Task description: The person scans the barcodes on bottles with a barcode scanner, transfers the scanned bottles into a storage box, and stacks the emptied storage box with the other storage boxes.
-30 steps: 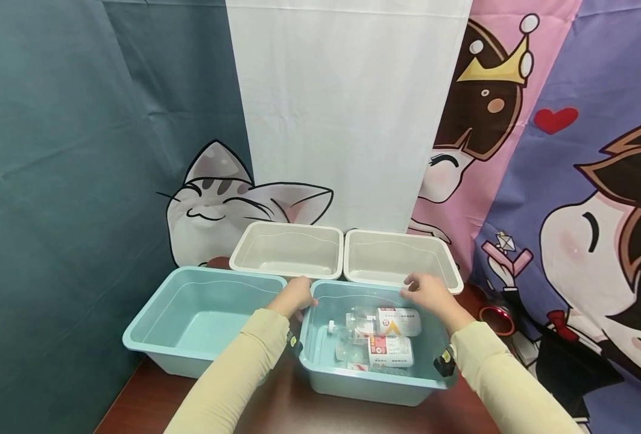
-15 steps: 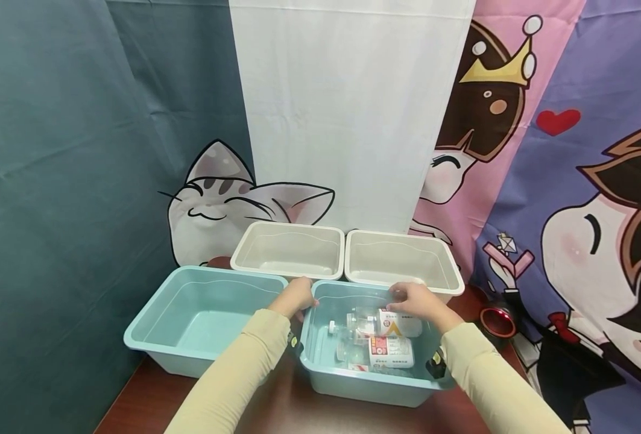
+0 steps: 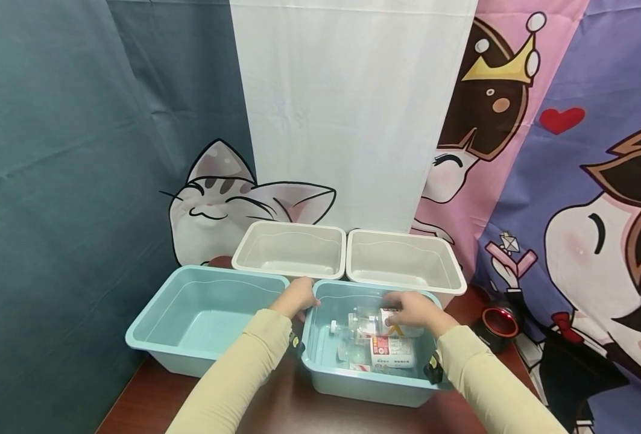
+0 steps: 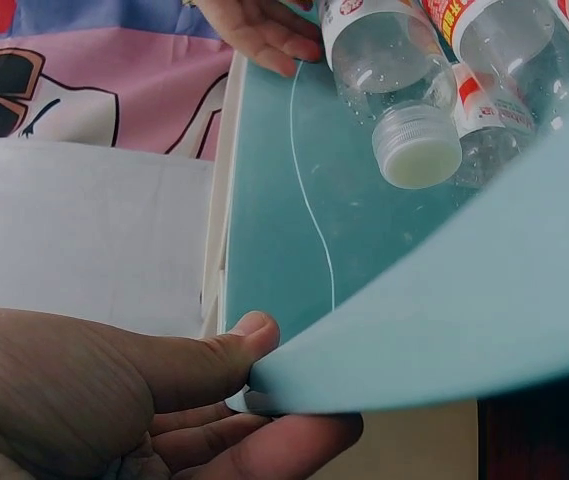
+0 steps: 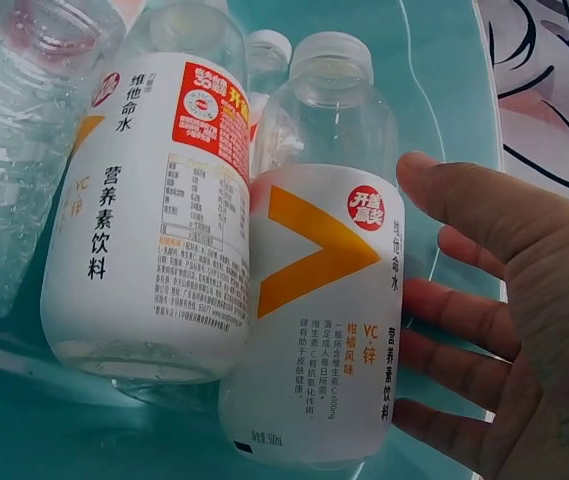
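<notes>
Several clear plastic bottles with white labels lie in the right blue basin point(image 3: 363, 392). My left hand point(image 3: 296, 296) pinches that basin's left rim between thumb and fingers, plainly seen in the left wrist view. Inside the basin, my right hand point(image 3: 416, 308) is at the rear bottle point(image 5: 314, 300), whose label bears an orange chevron. Its thumb and loosely spread fingers lie along one side of this bottle, not wrapped round it. Beside it lies another labelled bottle point(image 5: 149, 230). A ribbed clear bottle point(image 5: 24, 150) shows at the left of the right wrist view.
A second blue basin point(image 3: 206, 328) stands to the left. Two white basins, the left one point(image 3: 293, 247) and the right one point(image 3: 407, 259), sit side by side behind. A black round object with a red ring point(image 3: 500, 322) is at the right, before a printed curtain point(image 3: 353, 120).
My right hand has moved left and down from the basin's back rim to the rear bottle. The left hand keeps its hold on the rim.
</notes>
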Action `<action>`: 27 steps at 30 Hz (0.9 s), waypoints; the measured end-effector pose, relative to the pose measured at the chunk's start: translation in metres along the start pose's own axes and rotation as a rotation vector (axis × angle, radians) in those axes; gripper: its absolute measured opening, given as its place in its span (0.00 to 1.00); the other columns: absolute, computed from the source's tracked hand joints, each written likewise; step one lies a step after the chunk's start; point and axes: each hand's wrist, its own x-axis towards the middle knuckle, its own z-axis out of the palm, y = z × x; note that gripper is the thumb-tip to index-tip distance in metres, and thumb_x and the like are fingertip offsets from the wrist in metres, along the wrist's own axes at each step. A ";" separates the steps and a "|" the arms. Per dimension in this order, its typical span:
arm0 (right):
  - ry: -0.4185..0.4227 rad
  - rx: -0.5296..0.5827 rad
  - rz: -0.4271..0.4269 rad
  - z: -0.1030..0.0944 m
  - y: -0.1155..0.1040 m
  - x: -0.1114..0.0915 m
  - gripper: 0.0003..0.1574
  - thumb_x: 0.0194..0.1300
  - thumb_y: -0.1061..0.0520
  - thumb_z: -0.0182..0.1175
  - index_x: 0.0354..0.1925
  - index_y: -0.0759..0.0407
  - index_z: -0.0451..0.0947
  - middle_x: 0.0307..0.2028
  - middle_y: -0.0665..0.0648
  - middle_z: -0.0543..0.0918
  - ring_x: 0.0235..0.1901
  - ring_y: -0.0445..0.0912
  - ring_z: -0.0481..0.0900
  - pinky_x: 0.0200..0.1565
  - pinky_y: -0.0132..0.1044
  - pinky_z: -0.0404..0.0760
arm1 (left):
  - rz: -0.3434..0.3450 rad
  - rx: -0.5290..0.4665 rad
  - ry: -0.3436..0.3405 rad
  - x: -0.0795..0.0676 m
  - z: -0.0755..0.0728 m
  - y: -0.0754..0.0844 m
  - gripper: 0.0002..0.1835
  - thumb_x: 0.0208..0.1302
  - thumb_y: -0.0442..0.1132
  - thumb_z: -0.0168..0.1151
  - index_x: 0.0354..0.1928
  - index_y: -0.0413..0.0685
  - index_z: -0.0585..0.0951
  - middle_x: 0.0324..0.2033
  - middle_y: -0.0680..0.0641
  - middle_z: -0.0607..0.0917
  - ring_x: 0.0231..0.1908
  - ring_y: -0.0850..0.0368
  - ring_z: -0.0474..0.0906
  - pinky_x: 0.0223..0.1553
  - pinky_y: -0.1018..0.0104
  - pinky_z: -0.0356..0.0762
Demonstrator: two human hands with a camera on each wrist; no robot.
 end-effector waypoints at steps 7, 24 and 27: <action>-0.018 -0.020 -0.002 0.002 0.002 0.001 0.32 0.53 0.49 0.78 0.56 0.53 0.83 0.48 0.56 0.87 0.50 0.54 0.84 0.53 0.55 0.81 | 0.005 -0.004 -0.002 0.001 0.001 -0.002 0.23 0.57 0.28 0.71 0.55 0.28 0.77 0.29 0.35 0.82 0.18 0.47 0.82 0.15 0.60 0.82; -0.119 -0.192 0.014 0.011 0.003 0.011 0.43 0.47 0.44 0.82 0.61 0.53 0.82 0.54 0.51 0.85 0.55 0.51 0.80 0.61 0.55 0.76 | -0.010 -0.008 -0.008 0.002 -0.001 0.000 0.17 0.57 0.29 0.72 0.47 0.29 0.79 0.27 0.37 0.81 0.19 0.47 0.83 0.15 0.60 0.82; -0.130 -0.264 -0.007 0.014 0.003 0.011 0.45 0.46 0.42 0.82 0.62 0.52 0.80 0.54 0.52 0.85 0.54 0.50 0.80 0.60 0.55 0.77 | -0.015 -0.002 -0.009 0.002 -0.001 0.001 0.18 0.57 0.29 0.72 0.47 0.29 0.79 0.27 0.37 0.81 0.18 0.47 0.82 0.15 0.60 0.82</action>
